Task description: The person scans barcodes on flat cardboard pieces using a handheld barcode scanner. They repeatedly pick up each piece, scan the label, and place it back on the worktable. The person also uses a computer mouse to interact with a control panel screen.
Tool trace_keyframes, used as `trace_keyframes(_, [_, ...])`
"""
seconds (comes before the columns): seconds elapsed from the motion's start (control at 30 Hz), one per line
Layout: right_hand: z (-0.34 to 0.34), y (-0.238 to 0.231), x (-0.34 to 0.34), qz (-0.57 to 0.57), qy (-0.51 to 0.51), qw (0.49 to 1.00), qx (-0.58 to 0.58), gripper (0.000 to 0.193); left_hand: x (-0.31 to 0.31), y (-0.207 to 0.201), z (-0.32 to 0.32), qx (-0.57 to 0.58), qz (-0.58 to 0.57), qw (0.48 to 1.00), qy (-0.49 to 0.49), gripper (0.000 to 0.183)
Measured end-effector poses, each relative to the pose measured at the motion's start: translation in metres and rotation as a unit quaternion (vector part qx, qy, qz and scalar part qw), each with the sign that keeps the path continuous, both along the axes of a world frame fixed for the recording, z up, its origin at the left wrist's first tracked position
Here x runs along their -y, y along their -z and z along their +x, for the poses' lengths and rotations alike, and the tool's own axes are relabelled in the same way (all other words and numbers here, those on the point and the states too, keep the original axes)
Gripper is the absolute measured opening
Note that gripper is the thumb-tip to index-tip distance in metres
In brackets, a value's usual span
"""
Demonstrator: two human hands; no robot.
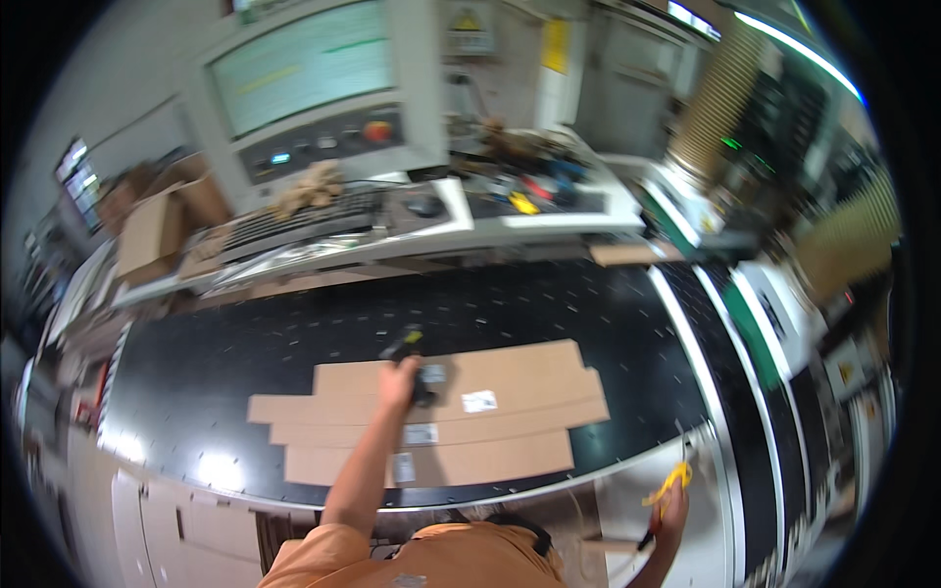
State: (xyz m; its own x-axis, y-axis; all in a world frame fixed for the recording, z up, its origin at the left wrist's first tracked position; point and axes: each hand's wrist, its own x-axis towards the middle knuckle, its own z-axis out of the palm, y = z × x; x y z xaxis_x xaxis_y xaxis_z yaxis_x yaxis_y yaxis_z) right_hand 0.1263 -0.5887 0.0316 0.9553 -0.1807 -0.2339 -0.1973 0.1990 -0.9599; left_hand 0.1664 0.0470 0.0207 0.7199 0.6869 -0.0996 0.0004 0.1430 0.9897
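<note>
At the left, we see the black table (pixel 196 363) reaching out past the brown panels (pixel 510 421), which lie flat on it, side by side with uneven ends; whether they are wood or cardboard we cannot tell. As we judge it, the laying out of these panels is done, and so is the labelling, since four white labels (pixel 479 401) show on their faces.

Our left hand (pixel 397 379) is over the panels, left of their middle, its fingers wrapped round a dark handheld device (pixel 403 346) with a yellow-green patch at its far end. The panels lie below this hand and spread out to both sides of it; whether the device touches them we cannot tell. Nor can we tell which labels have been dealt with, so what is left stays uncertain.

At the right, well apart from the panels and near the table's front corner, our right hand (pixel 671 512) grips a yellow tool (pixel 676 477) with a thin tip pointing away from us. The panels lie to the left of this hand, and neither it nor the tool touches them.
</note>
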Motion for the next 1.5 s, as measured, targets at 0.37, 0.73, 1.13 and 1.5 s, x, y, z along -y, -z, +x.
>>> trace_keyframes(0.37, [-0.041, -0.106, -0.157, -0.034, -0.463, 0.879, -0.108, 0.029, -0.006, -0.007, -0.001, -0.069, 0.092, 0.993, -0.005, 0.041])
trace_keyframes(0.73, [-0.012, -0.132, -0.181, -0.273, -0.407, 0.871, -0.033, 0.026, -0.001, 0.006, 0.002, -0.006, -0.029, 1.0, 0.001, 0.032])
trace_keyframes(1.13, [0.017, -0.022, -0.141, -0.349, 0.074, 0.934, 0.002, 0.041, -0.02, 0.022, 0.009, -0.01, 0.036, 0.999, 0.023, 0.038])
trace_keyframes(1.5, [0.028, 0.014, -0.12, -0.38, 0.065, 0.914, 0.13, 0.04, -0.013, 0.006, 0.004, -0.031, 0.073, 0.997, 0.017, 0.043])
